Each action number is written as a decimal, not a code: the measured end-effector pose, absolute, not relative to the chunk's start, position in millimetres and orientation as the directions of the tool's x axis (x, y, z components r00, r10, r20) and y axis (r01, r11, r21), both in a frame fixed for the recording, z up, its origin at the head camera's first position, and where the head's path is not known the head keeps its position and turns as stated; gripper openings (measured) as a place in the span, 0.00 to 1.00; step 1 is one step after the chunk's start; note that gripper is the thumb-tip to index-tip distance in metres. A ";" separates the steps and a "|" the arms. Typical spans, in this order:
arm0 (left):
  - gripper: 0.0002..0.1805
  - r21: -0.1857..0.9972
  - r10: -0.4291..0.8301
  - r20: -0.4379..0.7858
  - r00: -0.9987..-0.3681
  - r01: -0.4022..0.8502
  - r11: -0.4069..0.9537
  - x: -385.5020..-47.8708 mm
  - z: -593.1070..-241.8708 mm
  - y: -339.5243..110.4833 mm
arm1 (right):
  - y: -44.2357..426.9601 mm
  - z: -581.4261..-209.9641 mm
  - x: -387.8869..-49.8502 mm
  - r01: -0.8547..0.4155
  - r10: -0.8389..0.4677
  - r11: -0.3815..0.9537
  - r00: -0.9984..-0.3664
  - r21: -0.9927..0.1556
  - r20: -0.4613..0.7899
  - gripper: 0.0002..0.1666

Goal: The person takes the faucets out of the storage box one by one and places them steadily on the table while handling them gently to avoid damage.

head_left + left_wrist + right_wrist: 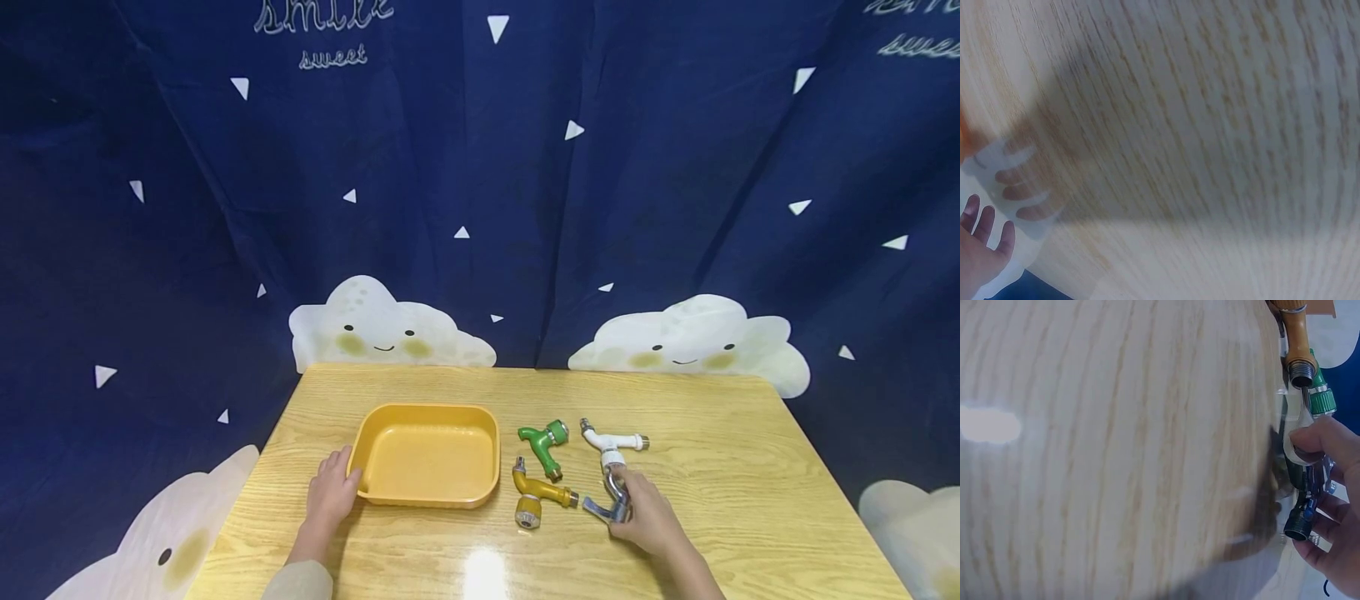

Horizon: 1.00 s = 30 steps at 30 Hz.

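Note:
A yellow-orange plastic tray (480,498) stands left of the table's middle. My left hand (332,487) rests against its left side, and in the left wrist view the fingers of that hand (982,256) look spread and fairly straight. On the right, my right hand (651,517) holds a chrome faucet (619,507) low at the table; the right wrist view shows the thumb on its lever handle (1302,447). Just behind it lies a white faucet (611,442). A green faucet (542,446) and a yellow faucet (536,490) lie between tray and right hand.
All of this is on a light wood-grain table (720,467). Behind it hangs a dark blue curtain (450,167) with white triangles and smiling clouds. A bright reflection shows near the table's front.

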<state>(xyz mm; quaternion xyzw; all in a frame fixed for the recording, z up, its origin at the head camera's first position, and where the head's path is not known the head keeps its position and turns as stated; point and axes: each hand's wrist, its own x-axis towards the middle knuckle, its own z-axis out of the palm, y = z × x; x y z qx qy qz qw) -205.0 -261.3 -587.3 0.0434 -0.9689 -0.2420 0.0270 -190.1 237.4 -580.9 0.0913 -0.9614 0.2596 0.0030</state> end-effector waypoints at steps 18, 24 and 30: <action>0.27 0.471 -0.101 0.030 -0.994 -0.075 0.879 -205.0 -585.6 -260.0 | 238.3 -579.9 -188.1 -0.130 -0.171 0.851 -0.985 -0.509 -0.034 0.48; 0.27 0.472 -0.101 0.014 -0.995 -0.082 0.878 -205.0 -585.6 -260.2 | 238.5 -578.5 -188.0 -0.137 -0.187 0.843 -0.981 -0.520 -0.044 0.47; 0.27 0.463 -0.096 0.029 -0.995 -0.072 0.883 -205.2 -585.7 -261.0 | 236.7 -575.7 -186.3 -0.165 -0.217 0.854 -0.975 -0.493 -0.050 0.47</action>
